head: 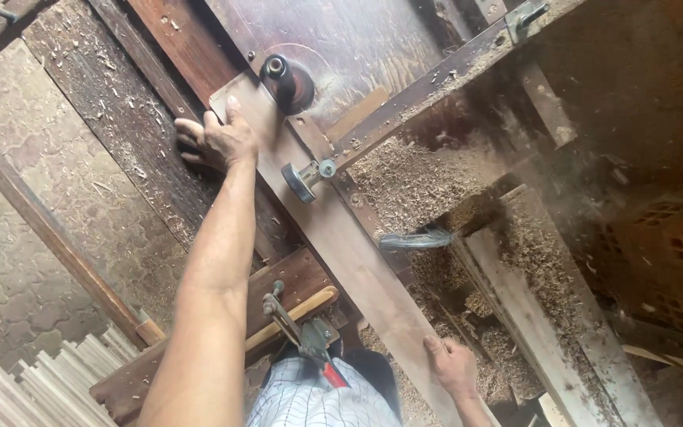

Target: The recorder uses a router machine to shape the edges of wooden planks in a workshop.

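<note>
wooden plank (333, 229) runs diagonally, left hand (219, 141) far end, right hand (452, 365) near.

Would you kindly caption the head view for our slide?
Left hand and right hand press a long board along a sawdust-covered workbench.

My left hand (219, 138) and right hand (452, 365) hold a dark brown plank (341, 237). My shirt (318, 399) is white with a fine blue check. Sawdust (405, 178) is tan.

Lying smooth and matt across a dark, worn wooden worktop (341, 47): a long wooden board (341, 237); dull metal cutter (282, 75); rough sawdust (405, 174) piling alongside.
</note>
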